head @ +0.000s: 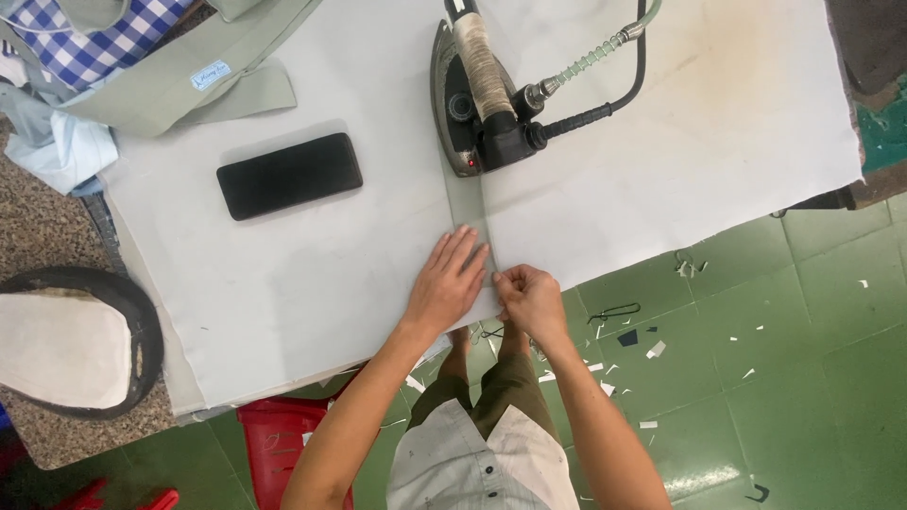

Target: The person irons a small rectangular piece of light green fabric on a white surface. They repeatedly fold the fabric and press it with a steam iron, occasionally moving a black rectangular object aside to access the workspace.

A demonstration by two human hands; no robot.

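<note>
Two hands on fabric strip (466, 203): left hand (446, 283) spread flat, right hand (531, 297) pinching near end; strip runs toward iron (472, 94)

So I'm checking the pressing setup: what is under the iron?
The iron rests on a narrow grey-green fabric strip on the white padded table. The strip runs down to the left hand and right hand. The part beneath the soleplate is hidden.

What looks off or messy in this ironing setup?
Fabric scraps litter the green floor by the table's near edge. A black phone lies on the pressing surface close to the iron. The surface shows a brownish stain at far right. Both the left hand and right hand work a narrow grey strip.
</note>
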